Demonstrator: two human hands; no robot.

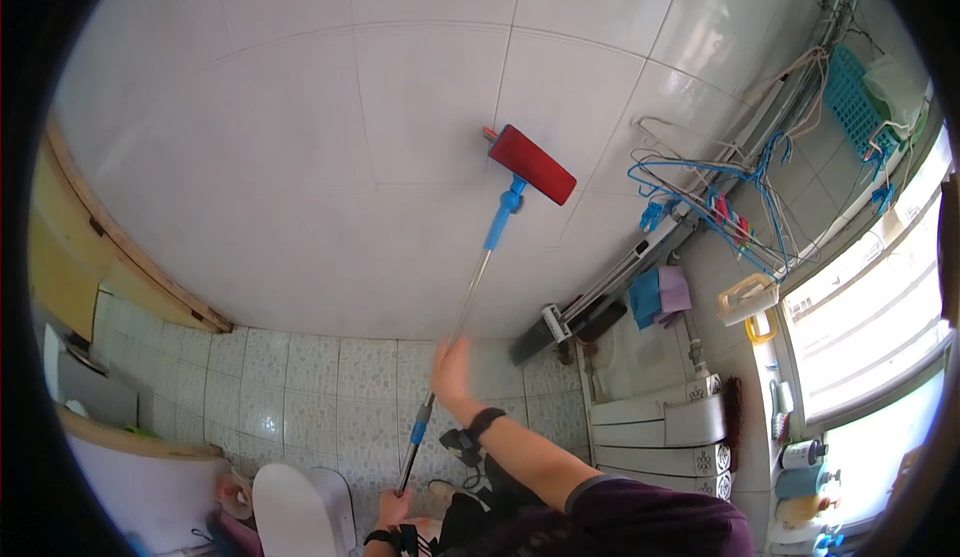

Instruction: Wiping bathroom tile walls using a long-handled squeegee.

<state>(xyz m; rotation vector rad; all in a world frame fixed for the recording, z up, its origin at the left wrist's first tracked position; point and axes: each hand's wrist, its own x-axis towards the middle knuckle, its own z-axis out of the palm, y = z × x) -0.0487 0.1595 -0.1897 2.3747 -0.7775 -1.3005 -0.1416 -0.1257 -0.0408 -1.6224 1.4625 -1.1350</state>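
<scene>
A long-handled mop (pixel 470 292) slants up in front of me, with a silver pole and light blue joints. Its flat red head (pixel 535 165) is tilted against the backdrop of the white tiled wall (pixel 300 137); I cannot tell whether it touches the tiles. My right hand (pixel 450 372), slightly blurred, is closed round the middle of the pole, and a dark band circles that wrist. Lower down, my left hand (pixel 394 505) is closed round the pole near its bottom end.
At the right, wire hangers (pixel 720 172) hang by a dark, stacked rail. A blue basket (pixel 858 102) is above them. Bottles (pixel 805 482) line the ledge by the bright window (pixel 870 297). A white toilet (pixel 295 507) stands low left, and a wooden door frame (pixel 130 247) edges the left.
</scene>
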